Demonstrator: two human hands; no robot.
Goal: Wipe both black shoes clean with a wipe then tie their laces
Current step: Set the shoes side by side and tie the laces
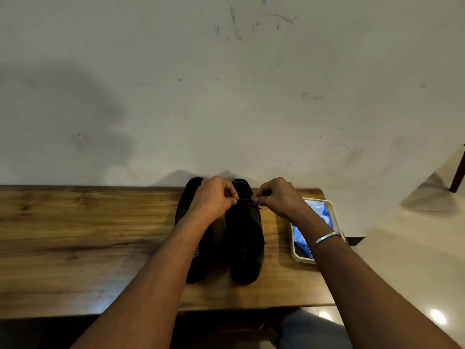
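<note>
- One head-worn view, above the counter's (pixel 88 235) near edge, looking forward and down.
- It faces the wall (pixel 226 84) behind the counter's far edge.

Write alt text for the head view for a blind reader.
Left hand and right hand pinch the laces of the right black shoe, beside the left black shoe on a wooden table. A white tray with a blue packet sits alongside.

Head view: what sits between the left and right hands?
Only a short stretch of black lace, pinched at each end by the left hand and right hand, over the right-side shoe. The head view shows it.
</note>
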